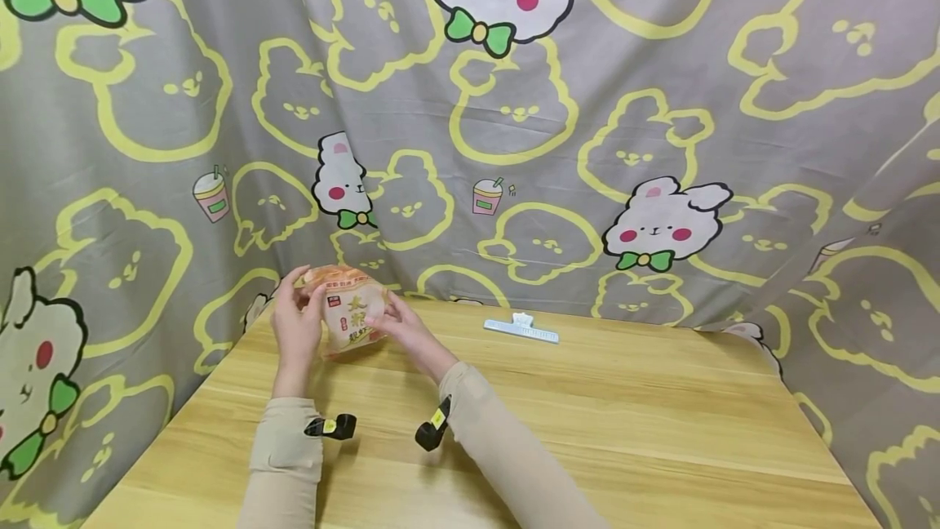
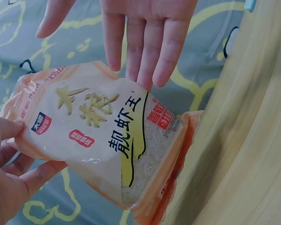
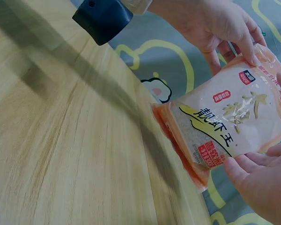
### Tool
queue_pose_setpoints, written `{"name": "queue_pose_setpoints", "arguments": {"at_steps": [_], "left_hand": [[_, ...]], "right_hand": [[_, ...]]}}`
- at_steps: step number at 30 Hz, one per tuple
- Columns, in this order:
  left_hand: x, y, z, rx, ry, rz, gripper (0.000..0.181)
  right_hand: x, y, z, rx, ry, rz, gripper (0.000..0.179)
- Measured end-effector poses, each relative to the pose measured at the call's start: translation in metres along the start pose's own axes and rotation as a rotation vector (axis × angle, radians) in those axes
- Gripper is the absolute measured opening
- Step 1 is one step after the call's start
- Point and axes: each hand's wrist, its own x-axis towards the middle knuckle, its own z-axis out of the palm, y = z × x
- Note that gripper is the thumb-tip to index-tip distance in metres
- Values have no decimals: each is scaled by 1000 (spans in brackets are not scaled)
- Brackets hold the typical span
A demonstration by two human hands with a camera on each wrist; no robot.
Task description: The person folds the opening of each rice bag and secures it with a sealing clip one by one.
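A clear and orange bag of rice [image 1: 354, 308] is held up at the back left of the table, its lower edge close over the wood. My left hand [image 1: 297, 325] grips its upper left side, thumb on the printed front [image 2: 84, 126]. In the left wrist view, my right hand [image 2: 143, 37] has its fingers straight and its thumb spread, fingertips right at the bag's side. In the right wrist view, that right hand [image 3: 262, 180] shows along the bag's lower right edge, while the left hand [image 3: 220, 30] pinches the upper side.
A pale blue ruler-like clip [image 1: 521, 328] lies toward the back of the wooden table [image 1: 624, 415]. A grey curtain [image 1: 411, 121] with yellow outlines and white rabbits hangs close behind the table and along its sides. Black camera mounts [image 1: 433, 424] sit on both wrists.
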Motion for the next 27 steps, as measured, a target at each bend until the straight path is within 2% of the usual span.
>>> {"name": "queue_pose_setpoints", "arguments": {"at_steps": [9,14,20,27], "left_hand": [[-2,8,6,-29,-23,-5,41],[-2,11,11,-22,-15,27,41],[-1,18,18,-20,-56,50,41],[-3,28,25,-36,-76,111,40]], "right_hand": [[-10,-5,-2,37,47,-34,78],[-14,-7,-5,47,62,-42,80],[-20,-10,-9,49,94,-44,81],[-29,-16,-15,68,125,-71,76]]}}
